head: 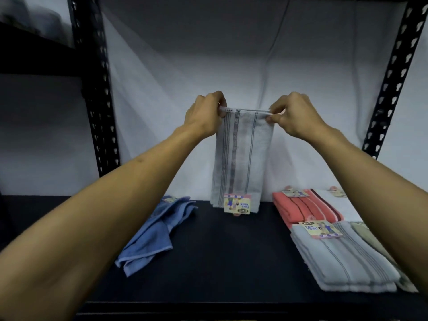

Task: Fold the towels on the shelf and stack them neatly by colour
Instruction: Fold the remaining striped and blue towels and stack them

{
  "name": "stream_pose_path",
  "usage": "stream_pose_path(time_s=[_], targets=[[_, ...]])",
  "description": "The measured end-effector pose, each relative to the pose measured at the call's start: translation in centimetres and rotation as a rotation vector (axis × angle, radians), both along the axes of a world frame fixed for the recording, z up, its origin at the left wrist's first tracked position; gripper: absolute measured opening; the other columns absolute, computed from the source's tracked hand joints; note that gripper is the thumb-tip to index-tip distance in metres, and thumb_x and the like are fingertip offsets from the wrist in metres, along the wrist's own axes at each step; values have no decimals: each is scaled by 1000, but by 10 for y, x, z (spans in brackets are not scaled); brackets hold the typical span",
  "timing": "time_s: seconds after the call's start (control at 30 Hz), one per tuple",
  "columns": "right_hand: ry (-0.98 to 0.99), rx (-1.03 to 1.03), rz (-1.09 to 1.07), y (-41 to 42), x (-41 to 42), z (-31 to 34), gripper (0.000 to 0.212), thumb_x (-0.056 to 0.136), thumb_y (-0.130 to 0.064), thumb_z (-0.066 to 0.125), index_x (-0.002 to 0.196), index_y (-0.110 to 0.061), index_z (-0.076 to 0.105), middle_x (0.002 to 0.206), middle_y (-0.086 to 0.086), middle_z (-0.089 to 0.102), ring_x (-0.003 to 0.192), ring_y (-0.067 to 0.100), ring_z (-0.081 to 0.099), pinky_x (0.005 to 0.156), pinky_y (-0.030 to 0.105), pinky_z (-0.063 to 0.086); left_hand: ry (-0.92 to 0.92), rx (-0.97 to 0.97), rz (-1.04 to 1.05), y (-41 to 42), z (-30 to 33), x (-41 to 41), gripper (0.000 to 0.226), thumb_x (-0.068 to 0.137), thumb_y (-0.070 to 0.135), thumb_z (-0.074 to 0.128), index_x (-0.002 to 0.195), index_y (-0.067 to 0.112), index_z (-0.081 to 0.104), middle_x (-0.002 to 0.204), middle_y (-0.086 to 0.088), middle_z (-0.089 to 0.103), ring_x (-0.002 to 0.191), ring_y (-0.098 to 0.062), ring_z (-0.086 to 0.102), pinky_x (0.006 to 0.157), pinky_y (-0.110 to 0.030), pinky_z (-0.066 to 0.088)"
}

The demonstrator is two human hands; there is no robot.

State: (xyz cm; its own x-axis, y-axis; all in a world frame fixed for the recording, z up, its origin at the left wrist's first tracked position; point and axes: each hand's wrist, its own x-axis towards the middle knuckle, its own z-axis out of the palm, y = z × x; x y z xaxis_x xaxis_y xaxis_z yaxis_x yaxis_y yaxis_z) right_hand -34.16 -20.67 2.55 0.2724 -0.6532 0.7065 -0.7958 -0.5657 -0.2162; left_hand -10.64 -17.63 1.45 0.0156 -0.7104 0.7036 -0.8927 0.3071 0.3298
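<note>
Head view of a dark shelf framed by black perforated uprights, with a pale cloth backdrop behind. The left hand and the right hand are raised side by side, each pinching one top corner of a grey striped towel between thumb and curled fingers, so that the towel hangs upright and lengthwise above the middle of the shelf. Its lower edge, bearing a paper label (print upside down), reaches down to about the shelf surface; whether it touches cannot be told. To the left on the shelf lies a blue towel, crumpled and unfolded. To the right sit folded towels: a coral striped towel toward the back, a folded grey towel with a label in front of it, a white towel behind, and a beige towel at the far right, partly hidden by the right forearm.
</note>
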Motion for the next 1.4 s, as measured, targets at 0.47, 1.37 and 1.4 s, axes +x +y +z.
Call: stream_pose_path(time_s=[0.47, 1.37, 1.4], targets=[[244, 135, 528, 137, 54, -199, 15, 86, -30, 62, 87, -19, 71, 87, -4, 60, 85, 18, 55, 73, 31, 45, 740, 395, -343, 110, -222, 61, 23, 86, -14, 67, 93, 8, 67, 86, -8, 75, 81, -20, 73, 83, -36, 58], [487, 552, -236, 65, 17, -270, 40, 104, -45, 29, 111, -18, 59, 130, 3, 54, 116, 29, 51, 88, 45, 45, -178, 886, -49, 133, -264, 68, 73, 99, 68, 28, 161, 35, 11, 170, 1, -11, 153, -20, -23, 124, -43, -13], [494, 539, -251, 67, 14, -268, 40, 103, -46, 33, 103, -18, 61, 119, 4, 56, 111, 29, 53, 85, 44, 46, -189, 920, -77, 130, -259, 75, 71, 99, 67, 31, 161, 38, 11, 170, 2, -12, 153, -18, -24, 124, -42, -13]])
